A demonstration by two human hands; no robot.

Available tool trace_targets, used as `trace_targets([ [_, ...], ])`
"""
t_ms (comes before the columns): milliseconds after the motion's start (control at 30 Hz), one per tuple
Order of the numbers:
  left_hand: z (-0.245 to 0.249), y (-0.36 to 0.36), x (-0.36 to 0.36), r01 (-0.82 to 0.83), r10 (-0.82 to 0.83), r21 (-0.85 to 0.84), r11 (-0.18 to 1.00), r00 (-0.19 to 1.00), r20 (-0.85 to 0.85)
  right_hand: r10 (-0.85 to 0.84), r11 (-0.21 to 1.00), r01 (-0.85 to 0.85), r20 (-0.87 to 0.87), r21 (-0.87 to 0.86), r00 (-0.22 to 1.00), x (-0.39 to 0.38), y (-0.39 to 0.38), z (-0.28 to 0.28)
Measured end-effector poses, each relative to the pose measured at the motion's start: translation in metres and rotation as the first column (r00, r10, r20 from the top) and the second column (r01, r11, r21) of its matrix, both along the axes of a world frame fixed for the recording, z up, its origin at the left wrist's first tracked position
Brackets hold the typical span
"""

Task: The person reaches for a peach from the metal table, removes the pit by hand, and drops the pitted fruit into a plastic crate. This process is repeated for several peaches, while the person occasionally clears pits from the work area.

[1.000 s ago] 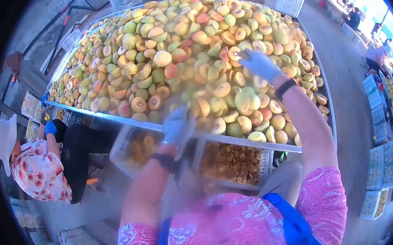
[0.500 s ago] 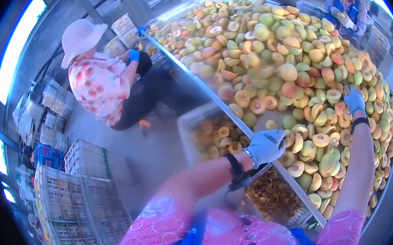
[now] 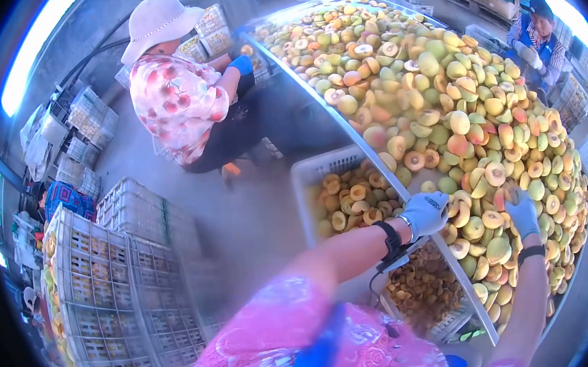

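Observation:
My left hand, in a pale glove, is closed just over the metal edge of the table. What its curled fingers hold, if anything, is hidden. Among the fruit to the right, my right hand, also gloved, reaches down with its fingers stretched out against the peaches. Its fingertips are slightly blurred. Halved yellow peaches, some with pits showing, and whole-looking ones are heaped on the table around both hands. Under my left forearm stands a crate with brownish pits or scraps.
A white crate of hollowed peach halves stands beyond the table's metal rim. One person in a hat sits to the left; another person is at the far right. Stacked crates fill the left side.
The whole view has shifted with my head. My right hand has drawn nearer to my body and to my left hand across the heap. My left hand stays closed by the rim.

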State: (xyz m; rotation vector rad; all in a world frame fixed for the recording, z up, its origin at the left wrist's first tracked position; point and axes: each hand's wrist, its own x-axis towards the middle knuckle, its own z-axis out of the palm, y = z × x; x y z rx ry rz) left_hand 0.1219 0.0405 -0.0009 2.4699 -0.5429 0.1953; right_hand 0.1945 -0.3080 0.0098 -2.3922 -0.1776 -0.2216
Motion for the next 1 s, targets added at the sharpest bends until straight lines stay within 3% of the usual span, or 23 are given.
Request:
trace_targets([
  [67, 0.003, 0.002, 0.001, -0.012, 0.013, -0.029, 1.000, 1.000, 0.029, 0.013, 0.999, -0.014, 0.006, 0.035, 1.000, -0.022, 0.015, 0.013],
  [133, 0.006, 0.003, 0.002, -0.001, 0.002, -0.064, 0.998, 1.000, 0.025, -0.066, 0.982, 0.059, -0.035, -0.179, 0.997, -0.054, 0.030, 0.036],
  [167, 0.007, 0.005, 0.001, 0.005, -0.004, -0.092, 0.996, 1.000, 0.012, -0.073, 0.993, 0.059, -0.128, -0.104, 0.989, -0.064, 0.031, 0.038],
  [267, 0.023, 0.012, -0.006, 0.003, -0.008, -0.222, 0.975, 1.000, -0.023, -0.060, 0.969, 0.050, -0.034, -0.240, 0.998, -0.095, 0.023, 0.037],
  [300, 0.026, 0.013, -0.011, 0.000, -0.005, -0.228, 0.974, 1.000, -0.021, -0.037, 0.999, 0.036, -0.030, -0.031, 0.999, -0.101, 0.021, 0.031],
  [367, 0.029, 0.012, -0.018, -0.116, -0.096, -0.656, 0.746, 0.956, -0.277, -0.026, 0.990, 0.034, 0.064, -0.138, 0.998, -0.125, 0.045, 0.060],
  [400, 0.022, 0.005, -0.019, -0.116, -0.097, -0.661, 0.741, 0.956, -0.277, -0.009, 0.971, 0.045, 0.152, -0.237, 0.988, -0.141, 0.061, 0.078],
  [467, -0.006, -0.015, -0.030, -0.192, -0.561, -0.926, 0.325, 0.749, -0.352, -0.008, 0.972, 0.036, 0.119, -0.234, 0.993, -0.169, 0.096, 0.111],
  [500, 0.008, -0.019, -0.053, -0.394, -0.711, -0.898, 0.198, 0.573, -0.408, 0.018, 0.971, 0.010, 0.115, -0.241, 0.993, -0.183, 0.117, 0.126],
  [533, 0.012, -0.024, -0.069, -0.408, -0.723, -0.892, 0.195, 0.555, -0.412, 0.042, 0.969, -0.014, 0.109, -0.247, 0.993, -0.196, 0.134, 0.135],
  [600, 0.021, -0.032, -0.090, -0.566, -0.845, -0.801, 0.195, 0.318, -0.430, 0.147, 0.969, -0.118, 0.120, -0.218, 0.982, -0.212, 0.159, 0.139],
  [633, 0.025, -0.032, -0.098, -0.543, -0.884, -0.815, 0.203, 0.257, -0.391, 0.181, 0.965, -0.161, 0.083, -0.209, 0.980, -0.221, 0.169, 0.140],
  [667, 0.022, -0.034, -0.104, -0.546, -0.888, -0.812, 0.207, 0.243, -0.390, 0.174, 0.953, -0.157, 0.044, -0.259, 0.984, -0.231, 0.184, 0.142],
  [733, 0.014, -0.037, -0.112, -0.509, -0.956, -0.859, 0.049, 0.226, -0.189, 0.216, 0.938, -0.192, 0.054, -0.287, 0.975, -0.246, 0.193, 0.131],
  [800, 0.031, -0.028, -0.133, -0.609, -0.923, -0.793, 0.028, 0.289, -0.254, 0.200, 0.956, -0.169, 0.112, -0.239, 0.973, -0.255, 0.193, 0.115],
  [867, 0.019, -0.017, -0.132, -0.592, -0.893, -0.801, 0.091, 0.307, -0.328, 0.135, 0.987, -0.114, 0.185, -0.115, 0.973, -0.264, 0.193, 0.105],
  [933, -0.047, -0.027, -0.102, -0.370, -0.887, -0.920, -0.132, 0.457, -0.056, -0.023, 0.999, 0.032, 0.212, -0.038, 0.977, -0.280, 0.195, 0.088],
  [967, -0.036, -0.022, -0.109, -0.499, -0.896, -0.846, -0.189, 0.441, -0.060, -0.069, 0.997, 0.060, 0.167, 0.058, 0.984, -0.289, 0.197, 0.081],
  [1000, -0.014, -0.011, -0.116, -0.614, -0.900, -0.755, -0.231, 0.430, -0.074, -0.115, 0.927, 0.135, -0.077, 0.350, 0.990, -0.295, 0.197, 0.062],
])
